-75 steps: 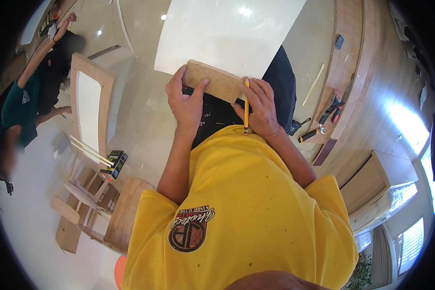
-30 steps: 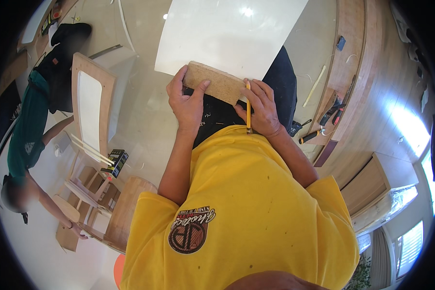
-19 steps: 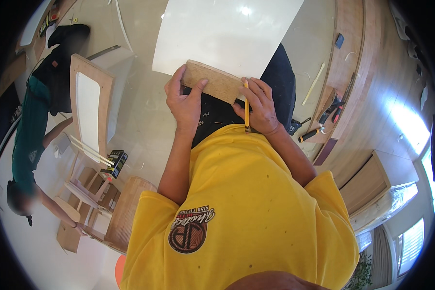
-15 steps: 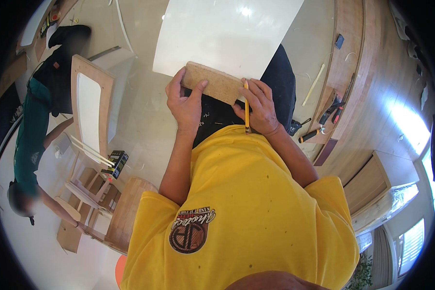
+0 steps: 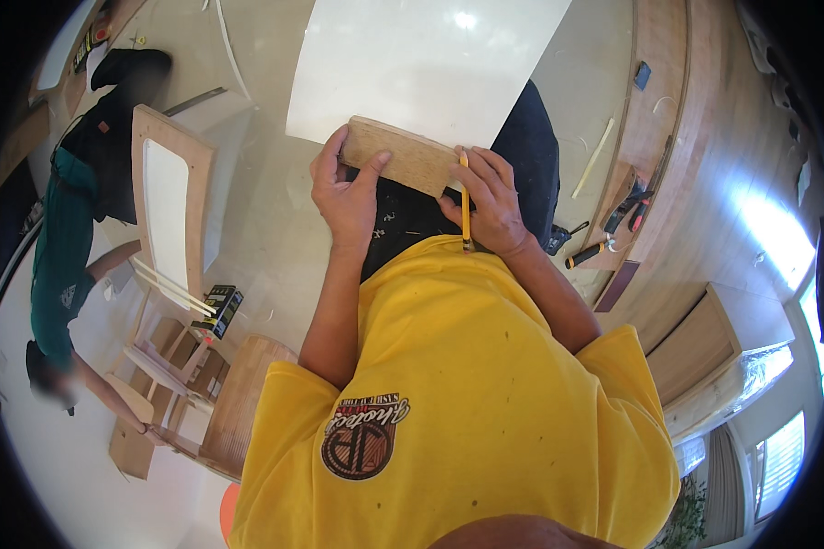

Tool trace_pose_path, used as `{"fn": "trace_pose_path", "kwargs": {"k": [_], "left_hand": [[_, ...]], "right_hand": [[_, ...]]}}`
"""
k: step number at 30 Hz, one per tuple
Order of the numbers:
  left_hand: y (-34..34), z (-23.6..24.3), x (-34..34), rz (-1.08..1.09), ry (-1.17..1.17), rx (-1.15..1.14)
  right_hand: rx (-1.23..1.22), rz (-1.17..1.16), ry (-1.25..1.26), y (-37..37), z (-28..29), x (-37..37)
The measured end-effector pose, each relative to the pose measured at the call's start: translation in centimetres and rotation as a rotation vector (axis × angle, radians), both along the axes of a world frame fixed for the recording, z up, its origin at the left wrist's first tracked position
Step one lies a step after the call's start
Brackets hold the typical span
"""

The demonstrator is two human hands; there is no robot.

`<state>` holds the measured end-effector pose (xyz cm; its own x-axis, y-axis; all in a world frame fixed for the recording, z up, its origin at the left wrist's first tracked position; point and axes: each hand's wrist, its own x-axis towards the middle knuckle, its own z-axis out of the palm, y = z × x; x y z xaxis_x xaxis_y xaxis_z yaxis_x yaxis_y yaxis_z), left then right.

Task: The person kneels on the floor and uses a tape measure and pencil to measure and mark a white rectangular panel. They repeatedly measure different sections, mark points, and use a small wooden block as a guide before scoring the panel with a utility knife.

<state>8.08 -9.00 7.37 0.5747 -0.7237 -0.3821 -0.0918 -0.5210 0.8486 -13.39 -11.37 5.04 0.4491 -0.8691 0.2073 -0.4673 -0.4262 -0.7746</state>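
A short rectangular wooden block point(image 5: 401, 157) spans the space between my hands, its far long edge against the near edge of a glossy white sheet point(image 5: 421, 69). My left hand point(image 5: 346, 203) grips the block's left end, thumb on the near face and fingers behind. The right end is held by my right hand point(image 5: 491, 203), whose fingers also keep a yellow pencil point(image 5: 466, 206) pointing along my body. Part of the sheet lies over my dark trousers point(image 5: 536, 137).
At left, a person in a green shirt point(image 5: 62, 247) reaches toward wooden furniture point(image 5: 247, 393). A wood-framed white panel point(image 5: 169, 206) stands between us. On the right, a hammer point(image 5: 590, 254) and pliers point(image 5: 624, 212) lie on a long wooden board point(image 5: 655, 110). A tape measure point(image 5: 558, 240) sits near my leg.
My hands, the block and the pencil keep almost the same position, with a very slight shift left in view. The other person's head has moved slightly to the right.
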Motion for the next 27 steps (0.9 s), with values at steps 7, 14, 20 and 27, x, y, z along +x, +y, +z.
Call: {"fn": "trace_pose_path", "kwargs": {"k": [7,14,20,27], "left_hand": [[-0.10,0.07,0.12,-0.017,-0.031,0.012],[-0.24,0.38,0.05,-0.024,-0.051,0.039],[-0.16,0.40,0.07,-0.034,-0.084,0.063],[-0.13,0.18,0.01,-0.020,-0.071,0.028]], "right_hand": [[0.005,-0.003,0.010,0.08,-0.01,0.06],[0.011,-0.007,0.011,0.14,-0.04,0.05],[0.012,-0.003,0.010,0.15,-0.02,0.03],[0.009,-0.002,0.011,0.10,-0.07,0.07]]}}
